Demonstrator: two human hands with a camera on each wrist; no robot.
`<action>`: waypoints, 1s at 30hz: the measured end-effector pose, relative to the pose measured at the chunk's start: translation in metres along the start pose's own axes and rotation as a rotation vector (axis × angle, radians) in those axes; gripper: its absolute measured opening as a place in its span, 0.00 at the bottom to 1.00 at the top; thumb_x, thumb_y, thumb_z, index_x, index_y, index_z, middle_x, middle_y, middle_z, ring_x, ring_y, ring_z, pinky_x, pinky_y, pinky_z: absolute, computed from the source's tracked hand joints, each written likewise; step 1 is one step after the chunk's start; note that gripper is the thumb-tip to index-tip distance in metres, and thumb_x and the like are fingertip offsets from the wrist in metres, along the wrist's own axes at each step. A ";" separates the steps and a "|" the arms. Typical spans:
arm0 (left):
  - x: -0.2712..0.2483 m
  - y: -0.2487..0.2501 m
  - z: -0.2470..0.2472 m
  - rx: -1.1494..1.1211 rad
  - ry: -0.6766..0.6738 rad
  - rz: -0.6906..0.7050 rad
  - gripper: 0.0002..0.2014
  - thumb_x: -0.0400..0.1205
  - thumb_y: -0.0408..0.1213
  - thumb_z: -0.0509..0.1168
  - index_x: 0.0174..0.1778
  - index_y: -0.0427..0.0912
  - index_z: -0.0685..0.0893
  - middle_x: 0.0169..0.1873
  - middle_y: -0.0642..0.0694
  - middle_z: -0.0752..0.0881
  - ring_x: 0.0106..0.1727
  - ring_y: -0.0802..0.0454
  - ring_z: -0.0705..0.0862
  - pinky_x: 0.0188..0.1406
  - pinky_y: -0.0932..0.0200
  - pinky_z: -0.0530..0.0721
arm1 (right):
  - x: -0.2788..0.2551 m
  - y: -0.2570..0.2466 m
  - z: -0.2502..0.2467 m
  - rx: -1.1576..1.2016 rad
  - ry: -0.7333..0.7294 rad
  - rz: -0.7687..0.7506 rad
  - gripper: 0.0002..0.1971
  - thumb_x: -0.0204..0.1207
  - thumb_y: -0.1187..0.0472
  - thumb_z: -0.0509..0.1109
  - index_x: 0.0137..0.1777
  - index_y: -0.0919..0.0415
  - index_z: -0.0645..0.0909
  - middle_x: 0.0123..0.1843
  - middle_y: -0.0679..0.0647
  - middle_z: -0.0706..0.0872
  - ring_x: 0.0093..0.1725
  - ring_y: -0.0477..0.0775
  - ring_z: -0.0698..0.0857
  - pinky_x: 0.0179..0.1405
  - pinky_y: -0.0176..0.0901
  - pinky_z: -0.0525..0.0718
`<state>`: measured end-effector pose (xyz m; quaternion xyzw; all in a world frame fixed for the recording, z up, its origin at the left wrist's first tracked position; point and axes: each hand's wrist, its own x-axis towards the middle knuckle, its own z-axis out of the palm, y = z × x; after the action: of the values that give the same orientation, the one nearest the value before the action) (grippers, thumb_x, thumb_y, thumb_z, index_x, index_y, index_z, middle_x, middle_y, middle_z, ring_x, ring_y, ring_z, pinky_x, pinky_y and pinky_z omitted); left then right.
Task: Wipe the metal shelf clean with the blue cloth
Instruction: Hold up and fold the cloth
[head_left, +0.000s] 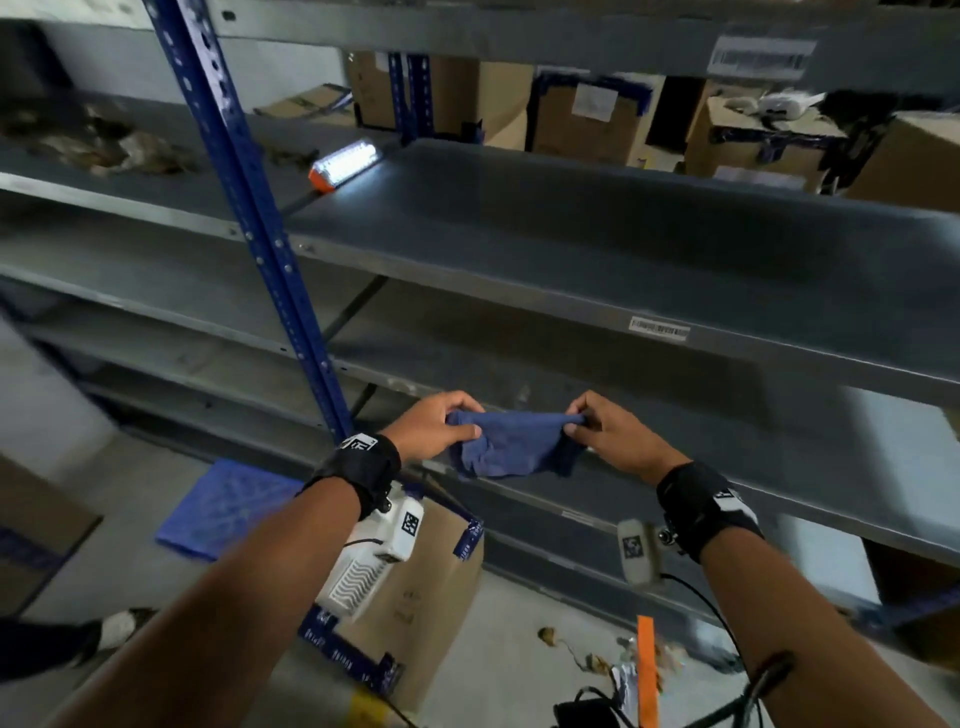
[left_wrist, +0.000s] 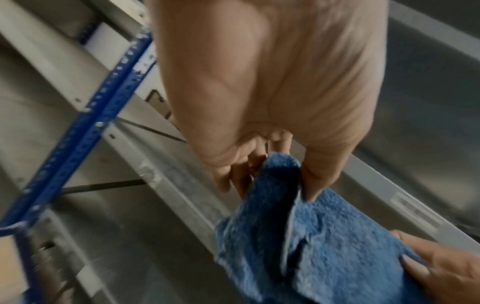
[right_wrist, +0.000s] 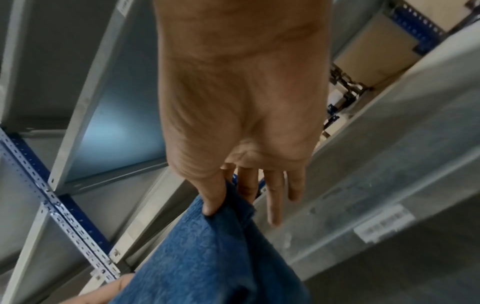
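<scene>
The blue cloth (head_left: 511, 444) hangs stretched between my two hands, in the air in front of the lower grey metal shelves. My left hand (head_left: 441, 423) pinches its left corner between thumb and fingers; the left wrist view shows the cloth (left_wrist: 324, 246) gripped there by that hand (left_wrist: 280, 172). My right hand (head_left: 597, 421) pinches the right corner, and in the right wrist view its thumb and forefinger (right_wrist: 215, 197) hold the cloth (right_wrist: 207, 257) while the other fingers stay loose. The grey metal shelf (head_left: 623, 249) lies higher up, bare and dusty, apart from both hands.
A lit lamp with an orange end (head_left: 345, 163) lies at the shelf's back left. A blue perforated upright (head_left: 249, 218) stands left of the hands. Cardboard boxes (head_left: 587, 119) fill the rack behind. A taped box (head_left: 431, 587) and a blue mat (head_left: 228, 506) sit on the floor below.
</scene>
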<state>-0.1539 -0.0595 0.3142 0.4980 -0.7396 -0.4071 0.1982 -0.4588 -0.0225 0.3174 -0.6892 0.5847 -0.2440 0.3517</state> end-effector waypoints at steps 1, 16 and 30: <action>-0.006 -0.009 0.002 -0.058 0.022 -0.027 0.11 0.82 0.39 0.73 0.59 0.50 0.85 0.54 0.51 0.89 0.56 0.56 0.86 0.57 0.61 0.82 | 0.004 0.001 0.008 0.035 -0.013 -0.002 0.04 0.82 0.55 0.71 0.49 0.49 0.77 0.43 0.51 0.87 0.42 0.48 0.84 0.46 0.53 0.85; -0.122 -0.151 0.035 -0.309 0.303 -0.361 0.06 0.86 0.35 0.69 0.58 0.44 0.87 0.60 0.53 0.88 0.64 0.57 0.84 0.60 0.61 0.83 | 0.067 -0.007 0.172 0.301 -0.396 0.041 0.13 0.83 0.76 0.61 0.52 0.65 0.86 0.51 0.60 0.90 0.47 0.46 0.85 0.49 0.44 0.81; -0.176 -0.315 0.103 -0.422 0.284 -0.766 0.27 0.64 0.48 0.77 0.60 0.69 0.87 0.57 0.54 0.90 0.55 0.52 0.89 0.60 0.45 0.88 | 0.141 0.025 0.338 -0.200 -0.671 -0.096 0.28 0.66 0.68 0.80 0.63 0.44 0.84 0.62 0.46 0.86 0.53 0.49 0.88 0.56 0.40 0.87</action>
<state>0.0300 0.0857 0.0208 0.7351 -0.3688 -0.5204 0.2297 -0.1939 -0.0941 0.0733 -0.7888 0.4246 0.0381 0.4429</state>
